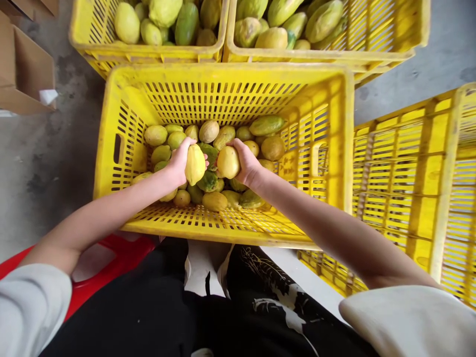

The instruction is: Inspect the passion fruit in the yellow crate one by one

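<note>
My left hand (181,159) is closed around a yellow papaya (195,166), which points downward at its narrow end. A rounder yellow papaya (228,162) sits in the grip of my right hand (246,161). Both hands are inside a yellow slatted crate (226,225), above a layer of papayas. Among those below are a green papaya (267,125), a yellowish one (214,201) and a brownish-yellow one (273,148). The two held fruits are apart from each other, and my palms are partly hidden behind them.
Behind stand two more yellow crates, one at the back left (148,49) and one at the back right (320,55), both holding papayas. Another yellow crate (397,188) is at the right. A cardboard box (33,64) lies on the left. Near my legs is a red plastic seat (126,258).
</note>
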Demonstrator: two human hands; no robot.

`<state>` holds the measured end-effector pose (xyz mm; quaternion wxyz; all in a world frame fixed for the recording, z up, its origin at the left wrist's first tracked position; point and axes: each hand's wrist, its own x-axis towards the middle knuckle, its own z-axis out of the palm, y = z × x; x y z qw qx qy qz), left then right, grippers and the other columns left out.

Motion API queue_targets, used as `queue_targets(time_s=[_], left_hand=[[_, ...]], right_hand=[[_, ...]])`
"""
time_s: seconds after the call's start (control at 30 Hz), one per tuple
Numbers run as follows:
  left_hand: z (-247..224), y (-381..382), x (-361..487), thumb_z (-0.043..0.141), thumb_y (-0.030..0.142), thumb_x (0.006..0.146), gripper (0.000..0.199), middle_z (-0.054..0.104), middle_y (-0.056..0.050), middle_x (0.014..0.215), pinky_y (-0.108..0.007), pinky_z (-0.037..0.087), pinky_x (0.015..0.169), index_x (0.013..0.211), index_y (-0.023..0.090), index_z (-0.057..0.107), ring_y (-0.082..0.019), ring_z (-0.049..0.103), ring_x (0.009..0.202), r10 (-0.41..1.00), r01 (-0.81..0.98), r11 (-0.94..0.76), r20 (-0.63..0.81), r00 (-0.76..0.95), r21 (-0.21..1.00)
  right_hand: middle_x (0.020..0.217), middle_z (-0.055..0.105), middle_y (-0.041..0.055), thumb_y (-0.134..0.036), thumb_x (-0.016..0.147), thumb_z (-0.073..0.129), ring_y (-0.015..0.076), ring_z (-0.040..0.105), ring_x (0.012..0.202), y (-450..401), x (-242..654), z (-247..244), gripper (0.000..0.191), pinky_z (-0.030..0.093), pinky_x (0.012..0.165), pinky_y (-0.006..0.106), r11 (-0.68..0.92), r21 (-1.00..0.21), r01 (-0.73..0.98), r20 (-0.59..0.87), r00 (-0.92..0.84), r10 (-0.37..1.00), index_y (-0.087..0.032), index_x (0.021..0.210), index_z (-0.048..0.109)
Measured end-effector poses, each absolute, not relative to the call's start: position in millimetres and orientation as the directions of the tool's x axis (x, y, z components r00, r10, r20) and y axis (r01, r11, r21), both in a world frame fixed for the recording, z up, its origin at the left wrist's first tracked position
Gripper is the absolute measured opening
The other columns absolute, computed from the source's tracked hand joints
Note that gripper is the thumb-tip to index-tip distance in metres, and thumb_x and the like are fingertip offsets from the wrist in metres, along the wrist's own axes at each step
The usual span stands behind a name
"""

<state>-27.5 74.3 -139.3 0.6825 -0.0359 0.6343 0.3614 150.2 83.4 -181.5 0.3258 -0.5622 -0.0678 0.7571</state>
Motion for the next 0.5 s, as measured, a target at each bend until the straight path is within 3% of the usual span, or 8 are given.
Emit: queue_targets(time_s=[0.1, 0.33, 0.5], left_hand=[[-142, 79, -30, 0.09, 0.053, 0.107, 0.034, 0.08, -0.003, 0.084, -0.035, 0.069, 0.074, 0.124, 0.026, 0.078, -0.026, 0.082, 0.068, 0.44, -0.534, 0.744, -0.896, -0.061, 0.402], [-142, 91, -36, 0.088, 0.05, 0.106, 0.03, 0.075, -0.002, 0.082, -0.036, 0.069, 0.065, 0.121, 0.026, 0.078, -0.028, 0.079, 0.068, 0.393, -0.566, 0.753, -0.919, -0.024, 0.337], [-135, 90, -34, 0.094, 0.034, 0.108, 0.019, 0.075, -0.002, 0.083, -0.032, 0.068, 0.066, 0.116, 0.029, 0.078, -0.025, 0.075, 0.074, 0.432, -0.558, 0.716, -0.894, -0.118, 0.42]], right_hand=[[0.079, 0.074, 0.0023, -0.047, 0.117, 0.072, 0.0296, 0.079, 0.08, 88, 149, -175, 0.021, 0.074, 0.075, 0.039, -0.797, -0.433, -0.42, -0.85, -0.105, 0.517, -0.027, 0.116, 0.072], [0.081, 0.075, 0.0028, -0.047, 0.112, 0.082, 0.0283, 0.08, 0.081, 90, 149, -155, 0.023, 0.073, 0.072, 0.037, -0.804, -0.424, -0.416, -0.855, -0.108, 0.507, -0.026, 0.119, 0.075], [0.088, 0.075, 0.003, -0.042, 0.119, 0.076, 0.0281, 0.084, 0.09, 91, 154, -152, 0.017, 0.075, 0.074, 0.037, -0.793, -0.457, -0.402, -0.872, 0.026, 0.489, -0.027, 0.116, 0.069]])
